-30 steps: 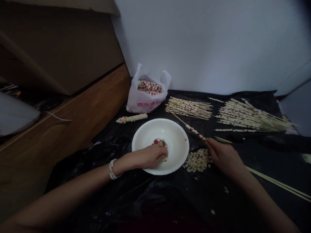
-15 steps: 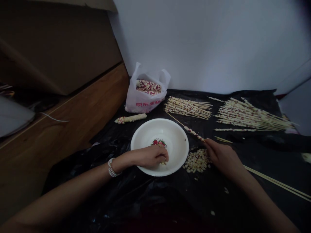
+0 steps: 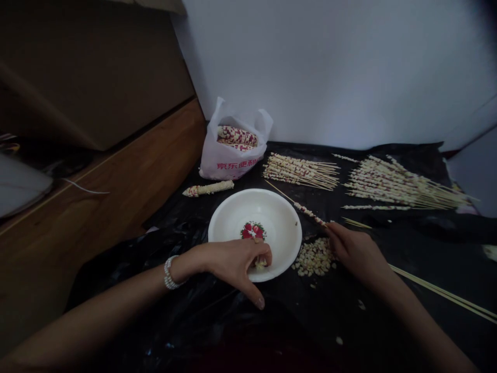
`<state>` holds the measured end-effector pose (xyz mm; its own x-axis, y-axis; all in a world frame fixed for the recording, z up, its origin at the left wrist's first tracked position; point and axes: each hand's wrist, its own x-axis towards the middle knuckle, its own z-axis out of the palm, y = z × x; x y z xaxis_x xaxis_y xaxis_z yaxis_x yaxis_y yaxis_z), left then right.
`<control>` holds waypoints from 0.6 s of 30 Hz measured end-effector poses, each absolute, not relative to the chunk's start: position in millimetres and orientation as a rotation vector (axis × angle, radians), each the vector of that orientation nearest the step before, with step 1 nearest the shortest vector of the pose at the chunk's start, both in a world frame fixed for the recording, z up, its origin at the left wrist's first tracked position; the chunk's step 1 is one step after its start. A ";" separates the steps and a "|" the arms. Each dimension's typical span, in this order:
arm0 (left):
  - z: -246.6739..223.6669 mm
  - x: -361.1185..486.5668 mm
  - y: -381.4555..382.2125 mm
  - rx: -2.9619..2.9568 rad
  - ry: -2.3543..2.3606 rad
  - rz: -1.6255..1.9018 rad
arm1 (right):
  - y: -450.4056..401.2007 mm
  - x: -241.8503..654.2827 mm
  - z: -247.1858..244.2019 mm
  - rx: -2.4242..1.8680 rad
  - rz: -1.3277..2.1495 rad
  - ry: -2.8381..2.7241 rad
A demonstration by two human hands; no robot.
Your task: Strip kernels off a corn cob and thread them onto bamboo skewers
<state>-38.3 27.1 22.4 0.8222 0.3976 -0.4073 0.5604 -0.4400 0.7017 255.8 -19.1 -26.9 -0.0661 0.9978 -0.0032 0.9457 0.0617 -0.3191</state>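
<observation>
In my right hand (image 3: 351, 246) I hold a skewer (image 3: 308, 211) threaded with pale and dark-red corn kernels, its thin bare tip pointing up and left past the bowl's rim. My left hand (image 3: 238, 261) reaches into a white bowl (image 3: 221, 213) with a strawberry picture on its bottom. The fingers are bent over a few loose kernels (image 3: 260, 264), while the thumb is stretched away over the near rim. A heap of corn kernels (image 3: 315, 257) lies on the black plastic sheet (image 3: 303, 321) between the bowl and my right hand.
Behind the bowl stands a white plastic bag (image 3: 233, 165) with speckled corn cobs; a partly stripped cob (image 3: 208, 188) lies before it. Two piles of kernel-covered skewers, a middle pile (image 3: 298, 170) and a right pile (image 3: 388, 181), rest near the white wall (image 3: 330, 72). Bare sticks (image 3: 442, 292) lie at right.
My left hand has opened inside the bowl: its thumb has swung out over the near rim, and loose kernels show under the fingers. The right hand and its skewer stay almost still.
</observation>
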 end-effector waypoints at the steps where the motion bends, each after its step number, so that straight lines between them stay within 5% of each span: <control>1: 22.2 -38.5 23.6 2.146 0.713 -0.204 | -19.1 255.5 -26.6 -1.979 0.352 -2.118; 13: 16.7 -36.1 2.8 2.523 0.737 -0.076 | -20.0 255.7 -32.1 -1.944 0.332 -2.102; 18: 12.7 -36.4 5.9 2.143 0.795 0.075 | -19.5 257.3 -34.0 -1.902 0.351 -2.082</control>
